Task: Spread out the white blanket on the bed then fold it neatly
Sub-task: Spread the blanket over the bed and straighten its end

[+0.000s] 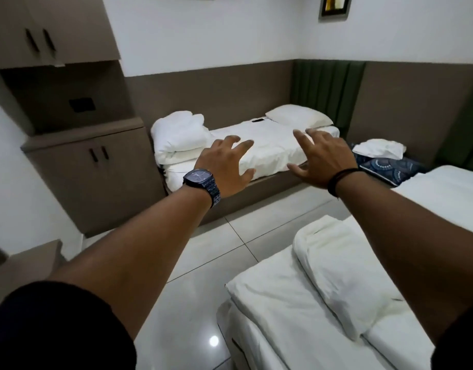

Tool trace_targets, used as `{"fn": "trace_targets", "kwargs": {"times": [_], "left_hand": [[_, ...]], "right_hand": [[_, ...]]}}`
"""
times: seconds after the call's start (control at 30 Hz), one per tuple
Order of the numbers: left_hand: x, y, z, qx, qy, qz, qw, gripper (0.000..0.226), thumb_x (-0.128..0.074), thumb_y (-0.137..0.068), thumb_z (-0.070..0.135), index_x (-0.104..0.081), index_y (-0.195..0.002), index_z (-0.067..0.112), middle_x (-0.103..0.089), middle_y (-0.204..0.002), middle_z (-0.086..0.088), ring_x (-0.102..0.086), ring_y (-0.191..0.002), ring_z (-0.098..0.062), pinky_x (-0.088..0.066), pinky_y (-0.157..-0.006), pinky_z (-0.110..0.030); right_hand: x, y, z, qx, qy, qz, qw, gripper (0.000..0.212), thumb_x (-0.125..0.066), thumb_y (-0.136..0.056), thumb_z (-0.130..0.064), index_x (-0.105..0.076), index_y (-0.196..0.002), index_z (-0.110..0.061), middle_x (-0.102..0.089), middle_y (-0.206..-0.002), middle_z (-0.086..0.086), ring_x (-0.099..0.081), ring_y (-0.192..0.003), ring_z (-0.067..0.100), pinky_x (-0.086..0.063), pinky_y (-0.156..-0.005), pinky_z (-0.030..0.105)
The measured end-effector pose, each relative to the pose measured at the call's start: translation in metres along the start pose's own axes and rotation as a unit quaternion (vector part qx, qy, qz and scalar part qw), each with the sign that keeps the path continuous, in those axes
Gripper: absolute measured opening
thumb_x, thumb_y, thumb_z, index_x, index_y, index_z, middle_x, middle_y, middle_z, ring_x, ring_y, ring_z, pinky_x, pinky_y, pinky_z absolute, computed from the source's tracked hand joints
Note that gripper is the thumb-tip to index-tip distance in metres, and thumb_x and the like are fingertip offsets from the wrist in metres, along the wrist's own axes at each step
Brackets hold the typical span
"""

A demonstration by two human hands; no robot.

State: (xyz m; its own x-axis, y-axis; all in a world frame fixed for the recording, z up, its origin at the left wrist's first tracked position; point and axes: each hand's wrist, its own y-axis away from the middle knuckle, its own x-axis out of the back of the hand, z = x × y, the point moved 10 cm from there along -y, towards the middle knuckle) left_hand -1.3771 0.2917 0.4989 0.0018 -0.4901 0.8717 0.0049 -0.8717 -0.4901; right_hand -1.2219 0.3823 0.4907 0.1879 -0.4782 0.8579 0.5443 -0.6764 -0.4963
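The floor of large pale tiles (192, 252) under me is glossy and mirrors a bright spot of light. The folded white cloth blanket (179, 134) on the far bed looks soft, puffy and matt, and the white bedsheet (267, 148) beside it is matt cloth with fine creases. On my left wrist sits a dark blue watch with a linked metal band (203, 182), faintly shiny. The brown cupboard doors (96, 180) are smooth and matt, like laminate. The green wall panel (326, 84) looks padded and ribbed. The dark blue patterned cushion (390, 169) is printed cloth.
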Motion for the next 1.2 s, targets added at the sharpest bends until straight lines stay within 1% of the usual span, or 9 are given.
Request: {"fn": "trace_targets", "kwargs": {"times": [0.13, 0.3, 0.47, 0.57, 0.7, 0.9, 0.97, 1.13, 1.2], "left_hand": [[-0.077, -0.074, 0.000, -0.070, 0.051, -0.028, 0.996, 0.058, -0.059, -0.086, 0.043, -0.045, -0.139, 0.026, -0.048, -0.141, -0.008, -0.048, -0.123, -0.033, -0.045, -0.095, -0.044], [-0.176, -0.150, 0.018, -0.159, 0.140, -0.070, 0.975, 0.060, -0.062, -0.085, 0.041, -0.044, -0.140, 0.025, -0.049, -0.140, -0.007, -0.047, -0.122, -0.032, -0.044, -0.096, -0.042], [-0.262, -0.191, 0.079, -0.315, 0.197, -0.129, 0.919, 0.061, -0.059, -0.087, 0.044, -0.041, -0.141, 0.025, -0.047, -0.141, -0.006, -0.045, -0.125, -0.029, -0.043, -0.099, -0.044], [-0.305, -0.190, 0.125, -0.412, 0.199, -0.164, 0.874, 0.060, -0.056, -0.088, 0.047, -0.039, -0.142, 0.028, -0.044, -0.144, -0.003, -0.043, -0.127, -0.027, -0.042, -0.100, -0.042], [-0.358, -0.173, 0.182, -0.478, 0.222, -0.207, 0.824, 0.059, -0.052, -0.089, 0.049, -0.036, -0.143, 0.030, -0.043, -0.145, -0.002, -0.044, -0.127, -0.026, -0.043, -0.099, -0.042], [-0.444, -0.120, 0.260, -0.565, 0.201, -0.261, 0.757, 0.061, -0.049, -0.090, 0.053, -0.033, -0.145, 0.032, -0.040, -0.147, 0.001, -0.042, -0.128, -0.024, -0.041, -0.100, -0.038], [-0.480, -0.111, 0.279, -0.570, 0.203, -0.282, 0.745, 0.060, -0.050, -0.089, 0.053, -0.035, -0.144, 0.033, -0.041, -0.146, 0.002, -0.043, -0.127, -0.023, -0.041, -0.099, -0.037], [-0.593, -0.089, 0.342, -0.572, 0.169, -0.365, 0.715, 0.067, -0.049, -0.086, 0.062, -0.032, -0.145, 0.035, -0.036, -0.150, 0.004, -0.037, -0.132, -0.020, -0.039, -0.103, -0.038], [-0.640, -0.073, 0.368, -0.564, 0.157, -0.420, 0.694, 0.082, -0.046, -0.079, 0.075, -0.023, -0.148, 0.038, -0.029, -0.154, 0.002, -0.031, -0.137, -0.022, -0.037, -0.107, -0.042]], "right_hand": [[-0.053, -0.035, 0.054, -0.103, -0.028, 0.004, 0.994, 0.078, -0.058, -0.081, -0.052, -0.031, -0.143, -0.014, -0.048, -0.137, 0.020, -0.051, -0.116, 0.040, -0.046, -0.089, 0.051], [-0.123, -0.015, 0.124, -0.251, -0.005, -0.013, 0.968, 0.077, -0.061, -0.080, -0.048, -0.033, -0.142, -0.012, -0.050, -0.132, 0.019, -0.054, -0.108, 0.041, -0.047, -0.085, 0.050], [-0.174, 0.039, 0.173, -0.426, 0.036, -0.039, 0.903, 0.077, -0.060, -0.083, -0.047, -0.029, -0.145, -0.013, -0.046, -0.136, 0.017, -0.051, -0.111, 0.040, -0.045, -0.084, 0.048], [-0.195, 0.084, 0.181, -0.526, 0.053, -0.046, 0.847, 0.077, -0.055, -0.085, -0.050, -0.026, -0.147, -0.014, -0.044, -0.139, 0.015, -0.049, -0.115, 0.037, -0.045, -0.086, 0.047], [-0.222, 0.158, 0.183, -0.612, 0.075, -0.079, 0.783, 0.077, -0.050, -0.087, -0.053, -0.022, -0.148, -0.016, -0.041, -0.141, 0.012, -0.048, -0.117, 0.034, -0.044, -0.087, 0.045], [-0.266, 0.284, 0.171, -0.756, 0.057, -0.088, 0.646, 0.077, -0.052, -0.086, -0.055, -0.023, -0.147, -0.018, -0.041, -0.141, 0.014, -0.046, -0.121, 0.036, -0.043, -0.092, 0.045], [-0.292, 0.320, 0.159, -0.802, 0.044, -0.088, 0.589, 0.078, -0.051, -0.085, -0.057, -0.024, -0.147, -0.018, -0.039, -0.143, 0.014, -0.044, -0.123, 0.035, -0.042, -0.093, 0.045], [-0.383, 0.407, 0.117, -0.920, -0.029, -0.084, 0.381, 0.094, -0.047, -0.073, -0.077, -0.014, -0.147, -0.029, -0.027, -0.152, 0.012, -0.032, -0.134, 0.035, -0.035, -0.100, 0.052], [-0.417, 0.429, 0.101, -0.955, -0.064, -0.030, 0.287, 0.109, -0.050, -0.061, -0.086, -0.009, -0.148, -0.034, -0.020, -0.154, 0.012, -0.029, -0.136, 0.037, -0.034, -0.103, 0.055]]}}
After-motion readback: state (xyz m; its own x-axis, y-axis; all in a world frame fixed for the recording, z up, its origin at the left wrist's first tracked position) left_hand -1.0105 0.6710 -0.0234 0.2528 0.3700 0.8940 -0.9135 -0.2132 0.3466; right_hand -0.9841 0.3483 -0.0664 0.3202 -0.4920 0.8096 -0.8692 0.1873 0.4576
